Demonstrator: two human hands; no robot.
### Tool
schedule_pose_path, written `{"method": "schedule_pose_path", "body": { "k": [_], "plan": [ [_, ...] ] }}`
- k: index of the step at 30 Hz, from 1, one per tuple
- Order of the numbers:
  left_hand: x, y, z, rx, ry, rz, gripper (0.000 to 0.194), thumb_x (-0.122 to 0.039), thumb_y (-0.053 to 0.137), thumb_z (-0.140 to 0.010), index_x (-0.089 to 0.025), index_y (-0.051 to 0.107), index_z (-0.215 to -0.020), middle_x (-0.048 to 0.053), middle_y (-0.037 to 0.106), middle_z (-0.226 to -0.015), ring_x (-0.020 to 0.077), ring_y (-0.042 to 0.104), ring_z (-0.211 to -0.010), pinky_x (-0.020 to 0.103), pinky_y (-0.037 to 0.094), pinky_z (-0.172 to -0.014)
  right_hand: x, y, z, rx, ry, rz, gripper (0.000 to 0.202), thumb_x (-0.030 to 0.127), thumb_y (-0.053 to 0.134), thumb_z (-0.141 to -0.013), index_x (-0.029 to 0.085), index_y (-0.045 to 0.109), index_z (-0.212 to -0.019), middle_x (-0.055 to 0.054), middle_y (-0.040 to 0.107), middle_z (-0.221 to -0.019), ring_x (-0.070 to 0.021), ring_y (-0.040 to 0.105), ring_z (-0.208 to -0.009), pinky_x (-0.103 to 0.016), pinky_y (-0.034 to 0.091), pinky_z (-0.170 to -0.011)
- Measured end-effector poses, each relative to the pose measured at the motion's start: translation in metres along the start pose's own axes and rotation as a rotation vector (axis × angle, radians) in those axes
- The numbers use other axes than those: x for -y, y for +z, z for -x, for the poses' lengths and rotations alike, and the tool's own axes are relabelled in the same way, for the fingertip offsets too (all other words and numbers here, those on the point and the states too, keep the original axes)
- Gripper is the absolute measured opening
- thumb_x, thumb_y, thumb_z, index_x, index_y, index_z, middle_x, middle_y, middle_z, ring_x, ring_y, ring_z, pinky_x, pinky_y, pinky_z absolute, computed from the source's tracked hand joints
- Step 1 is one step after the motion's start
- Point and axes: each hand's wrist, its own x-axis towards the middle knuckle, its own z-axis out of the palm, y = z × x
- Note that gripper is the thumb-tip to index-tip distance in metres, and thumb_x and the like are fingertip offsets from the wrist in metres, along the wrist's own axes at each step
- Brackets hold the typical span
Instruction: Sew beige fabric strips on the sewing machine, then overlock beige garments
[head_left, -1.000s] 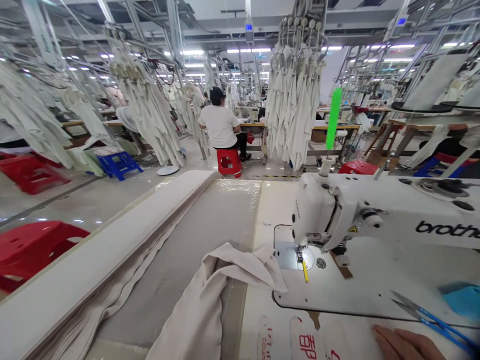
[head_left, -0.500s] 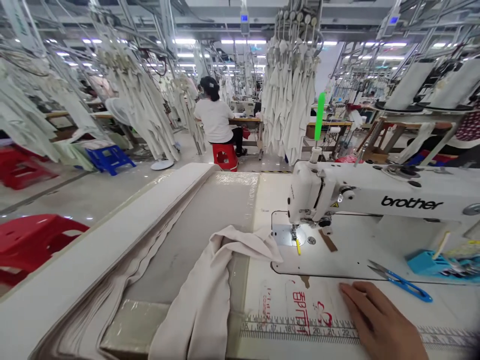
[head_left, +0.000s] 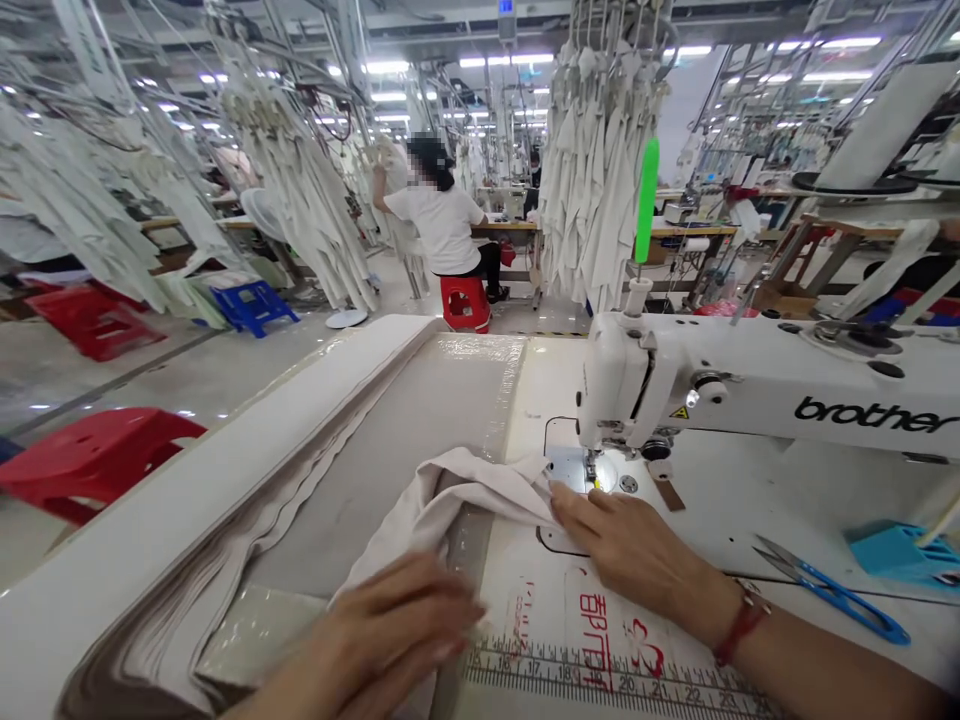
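So both hands are on the cloth at the sewing station. The left hand (head_left: pixel 390 630) lies flat on top of the beige fabric piece (head_left: pixel 442 500) near the front edge of the table (head_left: pixel 450 400), fingers (head_left: pixel 450 615) stretched out and close together, pressing down rather than gripping anything. The right hand (head_left: pixel 630 545) sits further in, palm down, fingers (head_left: pixel 574 500) spread a little and touching the far corner of that same fabric, just beside the needle plate (head_left: pixel 574 468) under the head of the white Brother sewing machine (head_left: pixel 750 385). Neither hand is closed around the cloth; they're both just resting on it. There's a red bracelet (head_left: pixel 739 625) on the right wrist.

The fabric itself is bunched and folded. It runs from the lower edge of the view up toward the presser foot (head_left: pixel 596 470), and its tip is right at the plate.

Blue-handled scissors (head_left: pixel 832 590) lie on the machine bed to the right, well apart from the hands, with a blue tray (head_left: pixel 892 550) past them. A printed ruler strip (head_left: pixel 600 680) runs along the table front, with red lettering (head_left: pixel 600 625) above it. A long stack of pale cloth strips (head_left: pixel 247 500) lies along the left side.

In the background a co-worker in a white shirt (head_left: pixel 442 225) sits on a red stool (head_left: pixel 465 300), with pale garments (head_left: pixel 592 170) hanging overhead.
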Motion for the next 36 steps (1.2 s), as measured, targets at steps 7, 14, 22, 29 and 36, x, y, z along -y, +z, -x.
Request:
{"method": "schedule_pose_path", "body": {
  "k": [7, 14, 22, 29, 36],
  "plan": [
    [0.038, 0.031, -0.12, 0.135, 0.363, -0.58, 0.033, -0.03, 0.04, -0.103, -0.023, 0.052, -0.132, 0.006, 0.054, -0.143, 0.0223, 0.046, -0.137, 0.055, 0.027, -0.12, 0.007, 0.0, 0.024, 0.031, 0.031, -0.005, 0.05, 0.0, 0.049, -0.071, 0.007, 0.063, -0.119, -0.015, 0.065, -0.129, -0.0194, 0.066, -0.066, -0.032, 0.052, -0.046],
    [0.045, 0.032, -0.152, 0.131, 0.536, -0.705, 0.038, -0.023, 0.039, -0.101, -0.026, 0.051, -0.136, 0.008, 0.057, -0.138, 0.0248, 0.047, -0.133, 0.055, 0.03, -0.116, 0.007, 0.0, 0.025, 0.006, 0.145, 0.096, 0.052, 0.002, 0.049, -0.067, 0.003, 0.063, -0.117, -0.019, 0.068, -0.122, -0.0188, 0.064, -0.059, -0.029, 0.05, -0.041],
    [0.045, 0.039, -0.173, 0.091, 0.574, -0.667, 0.034, -0.022, 0.04, -0.099, -0.023, 0.06, -0.126, 0.008, 0.067, -0.117, 0.0266, 0.054, -0.124, 0.057, 0.03, -0.114, 0.008, 0.006, 0.027, -0.036, 0.289, 0.09, 0.056, 0.0, 0.046, -0.06, 0.008, 0.063, -0.112, -0.013, 0.072, -0.117, -0.0198, 0.065, -0.057, -0.032, 0.053, -0.042],
    [0.043, 0.044, -0.17, 0.133, 0.532, -0.673, 0.038, -0.021, 0.032, -0.101, -0.016, 0.059, -0.127, 0.013, 0.066, -0.118, 0.0284, 0.06, -0.118, 0.054, 0.044, -0.106, 0.008, 0.007, 0.027, -0.056, 0.369, 0.082, 0.057, -0.001, 0.047, -0.055, 0.008, 0.061, -0.11, -0.009, 0.073, -0.106, -0.0176, 0.059, -0.049, -0.032, 0.051, -0.036],
    [0.038, 0.046, -0.174, 0.181, 0.494, -0.668, 0.039, -0.02, 0.031, -0.101, -0.013, 0.056, -0.13, 0.016, 0.063, -0.122, 0.0316, 0.057, -0.122, 0.057, 0.044, -0.105, 0.01, 0.012, 0.029, -0.01, 0.378, 0.08, 0.065, -0.002, 0.048, -0.052, 0.007, 0.058, -0.116, -0.011, 0.071, -0.114, -0.0192, 0.064, -0.055, -0.033, 0.057, -0.04]
  ]
}}
